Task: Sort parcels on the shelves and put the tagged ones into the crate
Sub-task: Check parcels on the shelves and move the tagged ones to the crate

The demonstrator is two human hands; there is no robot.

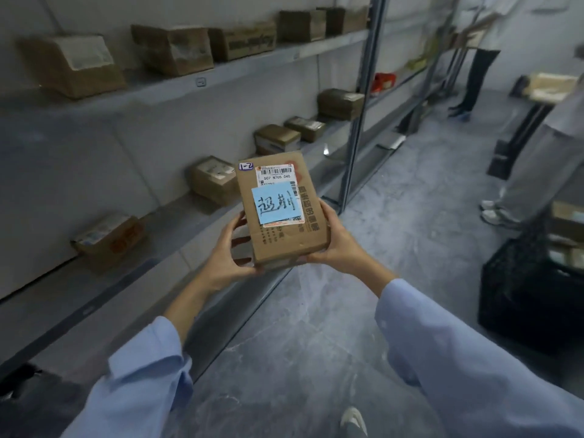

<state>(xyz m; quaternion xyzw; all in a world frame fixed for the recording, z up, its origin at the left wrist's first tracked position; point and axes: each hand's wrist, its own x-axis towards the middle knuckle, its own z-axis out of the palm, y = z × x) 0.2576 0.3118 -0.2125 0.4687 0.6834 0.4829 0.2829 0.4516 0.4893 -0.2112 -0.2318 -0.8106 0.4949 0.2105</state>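
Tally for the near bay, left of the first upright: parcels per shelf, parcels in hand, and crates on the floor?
Upper-shelf parcels: 5
Second-shelf parcels: 5
Blue-tagged parcel, held by left hand and right hand: 1
Black crate: 1
Total: 12

Parcel depot — metal shelves [221, 71], labelled cartons [172, 47], crate [518, 289]
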